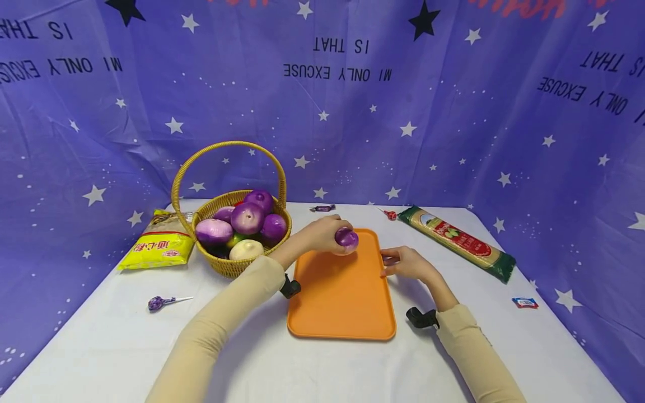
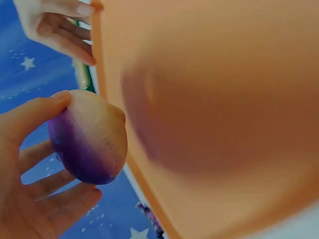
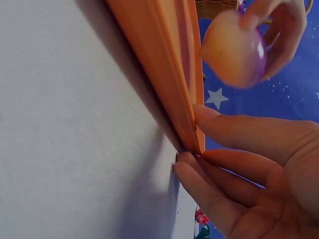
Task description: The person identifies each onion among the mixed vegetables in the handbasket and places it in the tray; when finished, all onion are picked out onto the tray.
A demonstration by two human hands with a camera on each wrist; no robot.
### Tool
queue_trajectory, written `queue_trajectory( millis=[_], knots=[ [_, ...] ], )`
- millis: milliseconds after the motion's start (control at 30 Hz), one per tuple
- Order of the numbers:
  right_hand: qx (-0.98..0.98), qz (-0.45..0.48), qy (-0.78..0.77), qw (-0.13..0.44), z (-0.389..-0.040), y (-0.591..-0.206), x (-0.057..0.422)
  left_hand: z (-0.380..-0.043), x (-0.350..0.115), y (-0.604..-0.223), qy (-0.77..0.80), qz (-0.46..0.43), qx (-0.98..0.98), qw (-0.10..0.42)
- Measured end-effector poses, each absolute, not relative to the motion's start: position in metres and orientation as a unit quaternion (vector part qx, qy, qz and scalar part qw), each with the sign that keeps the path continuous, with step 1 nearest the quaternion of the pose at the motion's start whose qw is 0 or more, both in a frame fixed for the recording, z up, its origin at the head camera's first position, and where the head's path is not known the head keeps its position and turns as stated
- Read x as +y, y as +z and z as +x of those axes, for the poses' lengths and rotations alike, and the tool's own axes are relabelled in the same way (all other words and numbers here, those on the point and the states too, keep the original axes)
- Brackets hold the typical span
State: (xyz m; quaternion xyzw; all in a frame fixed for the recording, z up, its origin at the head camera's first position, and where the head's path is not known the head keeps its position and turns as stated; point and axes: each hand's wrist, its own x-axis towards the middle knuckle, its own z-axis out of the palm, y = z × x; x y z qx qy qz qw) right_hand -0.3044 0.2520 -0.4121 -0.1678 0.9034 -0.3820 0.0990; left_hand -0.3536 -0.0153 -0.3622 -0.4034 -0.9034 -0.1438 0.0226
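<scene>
My left hand (image 1: 323,234) holds a round purple-and-cream vegetable (image 1: 346,240) over the far part of an orange tray (image 1: 342,305). In the left wrist view the thumb presses the pale side of this vegetable (image 2: 89,139), and the other fingers lie behind it. On the tray's right side, my right hand (image 1: 409,263) pinches the rim. The right wrist view has the thumb on top of the tray rim (image 3: 159,64) and fingertips beneath it. Left of the tray stands a handled wicker basket (image 1: 221,267) with several similar vegetables (image 1: 248,218) inside.
A yellow bag (image 1: 161,246) lies left of the basket. A lollipop (image 1: 157,303) lies at front left. Behind the tray are a purple-wrapped candy (image 1: 323,208) and a red lollipop (image 1: 390,215). At right lie a long green-ended packet (image 1: 458,240) and a small blue-and-red wrapped candy (image 1: 526,303).
</scene>
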Motion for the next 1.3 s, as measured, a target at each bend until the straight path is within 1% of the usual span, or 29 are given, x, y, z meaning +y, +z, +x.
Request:
queue_trajectory(
  millis=[133,300,567,900,1033,1167,1300],
  knots=[
    [0.902,-0.171,-0.383,0.101,-0.305,-0.412,0.251,-0.365,0.004,-0.368,-0.146,-0.397,-0.906,0.007],
    [0.901,-0.173,-0.386,0.096,-0.306,-0.413,0.248,-0.375,0.022,-0.374,-0.149,-0.381,-0.913,0.013],
    [0.903,-0.167,-0.384,0.098,-0.305,-0.414,0.248,-0.382,0.03,-0.381,-0.156,-0.354,-0.922,0.002],
    [0.904,-0.171,-0.379,0.1,-0.304,-0.414,0.25,-0.385,0.017,-0.387,-0.171,-0.352,-0.92,-0.011],
    [0.902,-0.172,-0.383,0.099,-0.304,-0.416,0.251,-0.381,0.009,-0.379,-0.188,-0.353,-0.916,-0.014],
    [0.902,-0.17,-0.384,0.098,-0.304,-0.416,0.251,-0.378,-0.012,-0.363,-0.201,-0.37,-0.907,0.005],
    [0.903,-0.171,-0.382,0.093,-0.304,-0.416,0.251,-0.371,-0.044,-0.348,-0.199,-0.379,-0.903,0.029]
  ],
)
